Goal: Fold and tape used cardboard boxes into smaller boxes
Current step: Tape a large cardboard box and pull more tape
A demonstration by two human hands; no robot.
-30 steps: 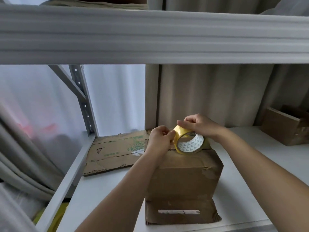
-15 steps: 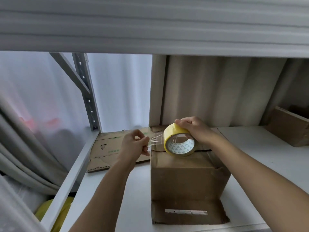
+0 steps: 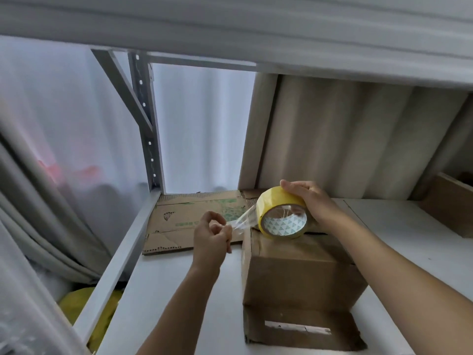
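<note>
Box: we note a brown cardboard box [image 3: 299, 272] standing on the white shelf [image 3: 179, 303], near its front edge, its top closed. One flap [image 3: 302, 331] with a slot cut in it lies flat on the shelf in front.
Tape roll: yellow tape roll [image 3: 279, 213], held on edge just over the far top of the box; we cannot tell whether it touches the cardboard.
Right hand: our right hand [image 3: 309, 201] curls over the top and far side of the roll and grips it.
Tape strip: a clear strip [image 3: 243, 220] runs from the roll leftward, crinkled and hard to make out against the cardboard behind.
Left hand: our left hand [image 3: 212, 231] sits left of the box's top corner, thumb and forefinger pinching the strip's free end, the other fingers curled in.
Flat cardboard: a flattened box [image 3: 189, 221] with green print lies on the shelf behind the left hand.
Further out: a second brown box [image 3: 450, 203] at far right, cut off by the frame edge. Grey curtain [image 3: 345, 139] behind; an upper shelf beam [image 3: 230, 26] across the top.
Hidden: the box's far side and the right palm.
</note>
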